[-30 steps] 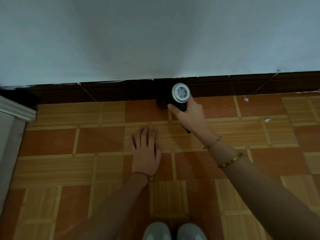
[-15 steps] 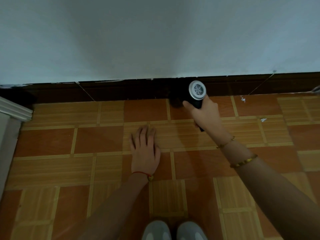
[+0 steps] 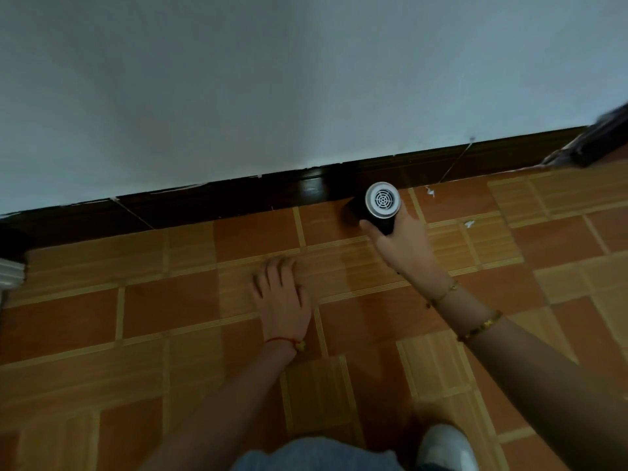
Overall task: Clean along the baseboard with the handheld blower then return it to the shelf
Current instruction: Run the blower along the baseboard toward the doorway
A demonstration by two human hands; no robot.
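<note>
My right hand [image 3: 406,248] grips a black handheld blower [image 3: 381,207] whose round white grilled rear faces the camera. Its front end points at the dark brown baseboard [image 3: 238,198] where the pale wall meets the floor; the nozzle itself is hidden behind the body. My left hand [image 3: 282,300] rests flat on the orange and tan tiled floor [image 3: 170,307], fingers straight, a little left of and nearer than the blower.
Small white scraps lie on the tiles right of the blower, one [image 3: 430,191] by the baseboard and one [image 3: 469,224] farther out. A dark blurred object [image 3: 601,141] sits at the right edge. White trim [image 3: 12,270] stands at the left. A light shoe [image 3: 445,447] shows at the bottom.
My right hand has carried the blower rightward along the baseboard. The view has tilted and shifted right. My left hand stays flat on the floor.
</note>
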